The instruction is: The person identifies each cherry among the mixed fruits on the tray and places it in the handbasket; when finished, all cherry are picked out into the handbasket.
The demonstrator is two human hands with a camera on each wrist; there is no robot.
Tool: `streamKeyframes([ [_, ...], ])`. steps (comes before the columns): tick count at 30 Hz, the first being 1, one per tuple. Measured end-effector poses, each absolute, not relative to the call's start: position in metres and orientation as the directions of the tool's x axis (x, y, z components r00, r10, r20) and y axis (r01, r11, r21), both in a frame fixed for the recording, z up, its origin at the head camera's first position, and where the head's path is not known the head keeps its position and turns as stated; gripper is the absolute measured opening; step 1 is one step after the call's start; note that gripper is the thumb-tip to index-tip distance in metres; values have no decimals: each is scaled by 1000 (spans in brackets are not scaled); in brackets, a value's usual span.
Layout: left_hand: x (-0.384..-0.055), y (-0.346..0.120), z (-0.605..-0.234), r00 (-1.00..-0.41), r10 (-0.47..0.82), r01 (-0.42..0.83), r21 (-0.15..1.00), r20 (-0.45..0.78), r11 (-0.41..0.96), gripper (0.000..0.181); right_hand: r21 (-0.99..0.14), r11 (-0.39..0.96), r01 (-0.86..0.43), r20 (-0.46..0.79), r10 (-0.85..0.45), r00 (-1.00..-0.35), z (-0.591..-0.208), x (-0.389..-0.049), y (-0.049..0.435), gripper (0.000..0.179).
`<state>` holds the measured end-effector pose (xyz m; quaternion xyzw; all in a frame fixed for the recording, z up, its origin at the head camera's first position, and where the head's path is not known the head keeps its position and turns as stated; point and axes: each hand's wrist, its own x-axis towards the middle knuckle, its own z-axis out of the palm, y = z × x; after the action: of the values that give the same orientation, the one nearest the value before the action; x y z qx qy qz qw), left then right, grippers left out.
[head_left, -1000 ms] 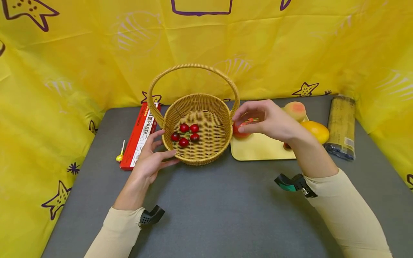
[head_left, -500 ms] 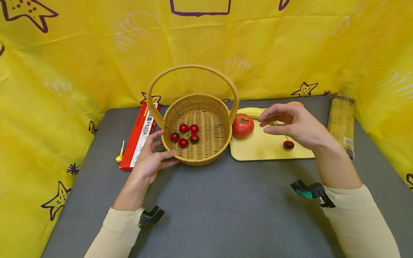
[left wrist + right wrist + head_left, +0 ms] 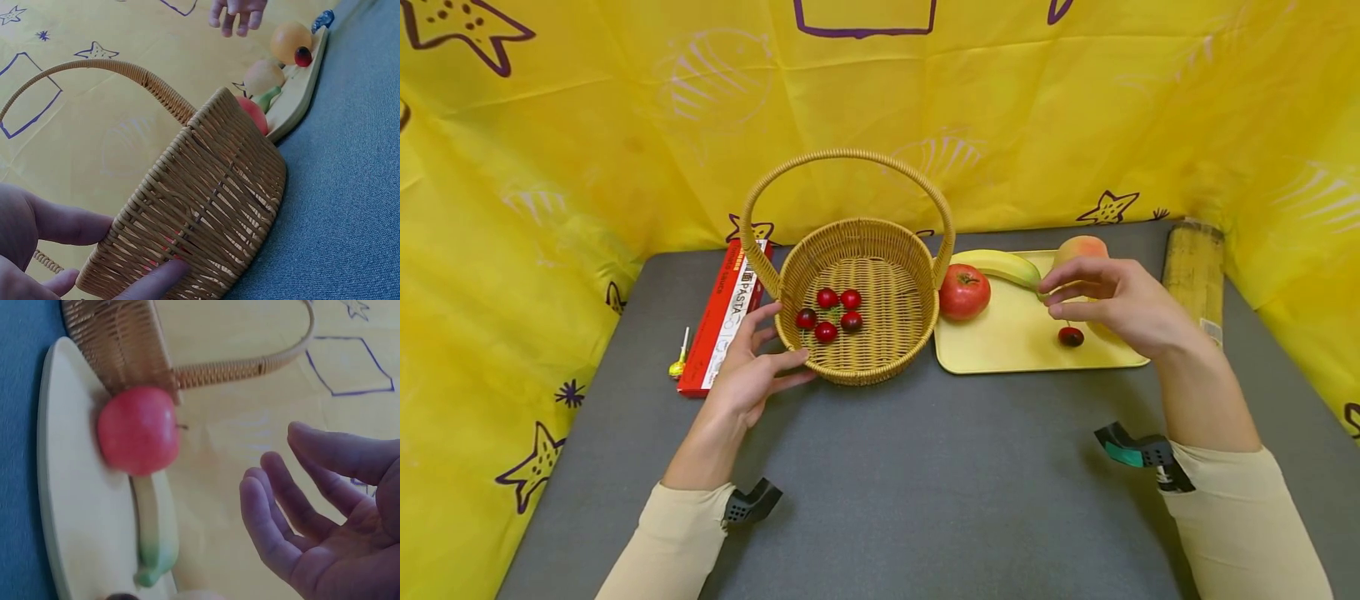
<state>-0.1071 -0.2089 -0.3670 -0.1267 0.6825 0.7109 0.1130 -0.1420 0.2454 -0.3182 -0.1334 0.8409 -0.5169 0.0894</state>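
Observation:
A round wicker basket (image 3: 887, 333) with a tall handle stands mid-table, with several dark red cherries (image 3: 827, 332) inside on its left. My left hand (image 3: 752, 362) touches the basket's rim and outer wall at the front left, its fingers spread and fairly straight. My right hand (image 3: 1112, 300) hovers above the right part of the yellow tray (image 3: 1000, 350), fingers loosely bent with nothing between them. On that tray lie a red apple (image 3: 965, 292) beside the basket, a banana (image 3: 1003, 265), a peach (image 3: 1082, 247) and one stemmed cherry (image 3: 1071, 336). An orange-yellow fruit (image 3: 290, 42) appears in the left wrist view, mostly behind my right hand in the head view.
Left of the basket lies a red and white pasta box (image 3: 722, 321), with a yellow-wrapped lollipop (image 3: 678, 362) beside it. A yellowish packet (image 3: 1195, 275) lies right of the tray. Yellow patterned cloth (image 3: 865, 92) borders the grey table (image 3: 910, 492) at the back and sides.
My right hand has moved right, from above the apple to over the right side of the tray, uncovering the apple and banana. My left hand and the basket have barely moved.

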Motion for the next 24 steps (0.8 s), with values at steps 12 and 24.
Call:
streamKeyframes([
  [12, -107, -209, -367, -942, -14, -335, 941, -336, -43, 83, -863, 504, -30, -103, -233, -967, -330, -137, 277, 34],
  [24, -107, -208, -367, -942, -20, -334, 942, -335, -38, 82, -798, 602, 19, -173, -198, -965, -332, -136, 287, 39],
])
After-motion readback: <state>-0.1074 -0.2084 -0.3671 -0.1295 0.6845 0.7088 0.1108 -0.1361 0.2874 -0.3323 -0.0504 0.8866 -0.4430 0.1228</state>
